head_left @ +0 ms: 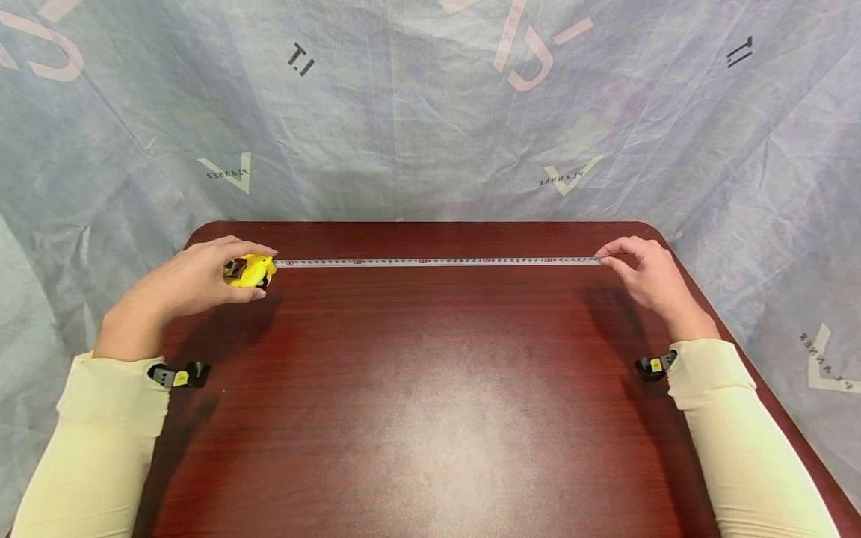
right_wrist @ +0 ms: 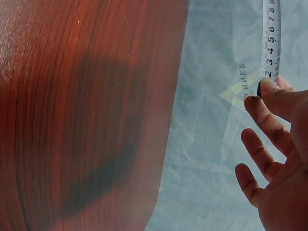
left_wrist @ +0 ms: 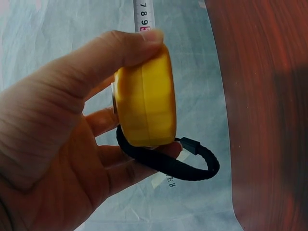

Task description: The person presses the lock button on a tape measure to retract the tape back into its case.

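Observation:
A yellow tape measure (head_left: 254, 270) is gripped in my left hand (head_left: 202, 273), thumb and fingers round its case. In the left wrist view the case (left_wrist: 147, 101) shows edge-on, with a black wrist strap (left_wrist: 183, 166) looping below it. From the case a white measuring blade (head_left: 430, 262) with black and red numbers runs straight across to the right, over the far part of the table. My right hand (head_left: 649, 276) pinches the blade's free end between thumb and fingertips. In the right wrist view the low numbers on the blade (right_wrist: 270, 43) show just beyond the thumb, other fingers loosely bent.
Beneath both hands lies a dark red wood-grain table (head_left: 430, 373) with rounded far corners, carrying the arms' shadows. A grey printed cloth (head_left: 403, 112) hangs behind and at the sides. Small black cameras (head_left: 184, 375) sit on both wrists at the cream sleeves.

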{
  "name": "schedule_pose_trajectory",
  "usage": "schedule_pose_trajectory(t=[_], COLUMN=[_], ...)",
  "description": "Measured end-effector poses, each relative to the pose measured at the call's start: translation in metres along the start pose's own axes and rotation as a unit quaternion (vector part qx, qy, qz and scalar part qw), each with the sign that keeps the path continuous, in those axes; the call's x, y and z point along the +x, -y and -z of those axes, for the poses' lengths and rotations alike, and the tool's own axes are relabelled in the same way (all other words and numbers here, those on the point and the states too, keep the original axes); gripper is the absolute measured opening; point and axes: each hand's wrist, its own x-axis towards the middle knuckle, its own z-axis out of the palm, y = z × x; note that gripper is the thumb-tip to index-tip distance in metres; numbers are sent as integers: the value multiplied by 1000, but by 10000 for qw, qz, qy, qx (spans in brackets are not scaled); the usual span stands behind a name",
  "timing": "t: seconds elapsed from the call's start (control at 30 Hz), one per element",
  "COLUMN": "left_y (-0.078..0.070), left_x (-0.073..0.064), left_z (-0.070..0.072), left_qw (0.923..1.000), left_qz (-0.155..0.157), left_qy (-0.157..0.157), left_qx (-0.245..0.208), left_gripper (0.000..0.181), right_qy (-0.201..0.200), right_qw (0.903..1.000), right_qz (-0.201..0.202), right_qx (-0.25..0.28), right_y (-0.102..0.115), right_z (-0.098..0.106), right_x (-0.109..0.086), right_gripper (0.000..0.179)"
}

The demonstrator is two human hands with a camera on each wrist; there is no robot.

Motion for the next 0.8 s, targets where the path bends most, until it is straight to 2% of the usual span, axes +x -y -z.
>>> schedule_pose_trajectory(t=[0.8], left_y=[-12], left_x=[4], left_z=[4], left_qw=[9999], left_qz=[49], left_qy=[142], left_qx=[30], left_gripper=[60], right_qy=[227], right_qw=[9997], right_qz=[-10], right_qx=[81], right_y=[6], right_z=[-4], right_x=[5], right_gripper=[11])
